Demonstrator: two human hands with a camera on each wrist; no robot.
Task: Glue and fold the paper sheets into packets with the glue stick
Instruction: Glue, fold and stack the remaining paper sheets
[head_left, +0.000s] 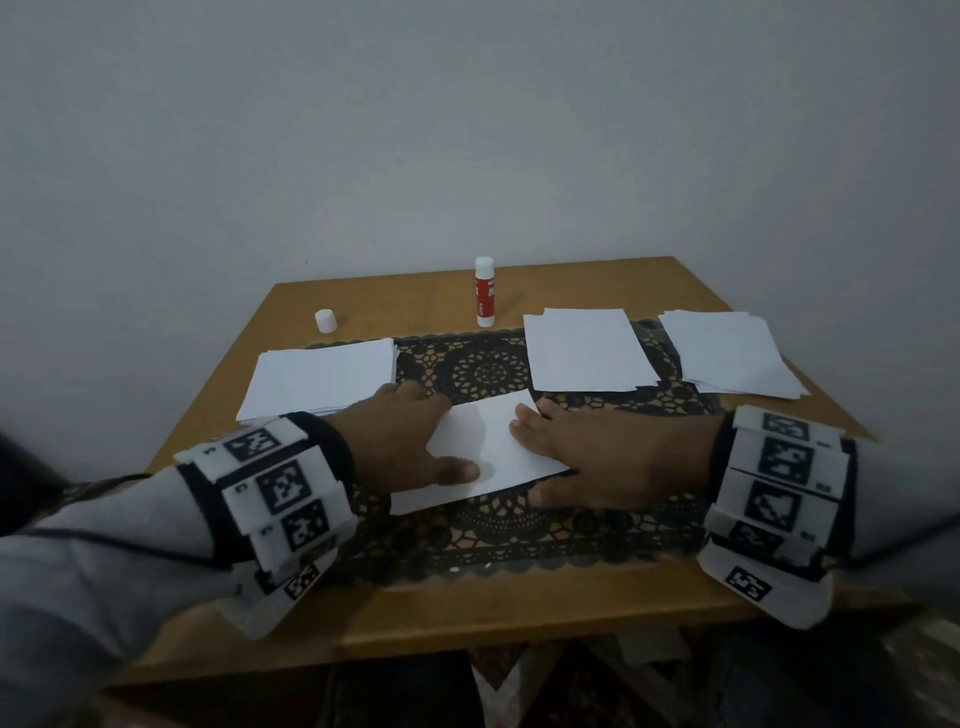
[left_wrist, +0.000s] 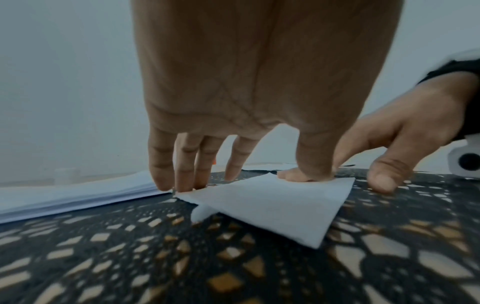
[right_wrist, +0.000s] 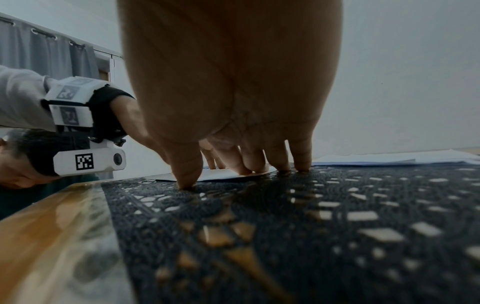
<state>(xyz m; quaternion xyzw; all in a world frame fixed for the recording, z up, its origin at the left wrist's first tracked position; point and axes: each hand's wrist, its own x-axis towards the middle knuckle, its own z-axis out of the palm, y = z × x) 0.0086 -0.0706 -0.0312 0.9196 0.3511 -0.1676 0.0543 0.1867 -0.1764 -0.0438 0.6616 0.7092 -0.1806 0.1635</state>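
Observation:
A folded white paper sheet (head_left: 488, 452) lies on the black lace mat (head_left: 488, 530) at the table's middle. My left hand (head_left: 415, 436) lies flat on its left part, with straight fingers (left_wrist: 187, 164) at the paper's (left_wrist: 272, 207) far corner and the thumb on top. My right hand (head_left: 535, 457) presses the right edge; its fingers (right_wrist: 249, 158) rest on the paper (right_wrist: 228, 175) and its thumb touches the mat. The red and white glue stick (head_left: 484, 293) stands upright at the back. A white cap (head_left: 325, 320) sits apart, to its left.
Three stacks of white sheets lie on the wooden table (head_left: 467, 618): one at the left (head_left: 322, 376), one right of centre (head_left: 584, 351), one at the far right (head_left: 727, 353). A plain wall stands close behind the table.

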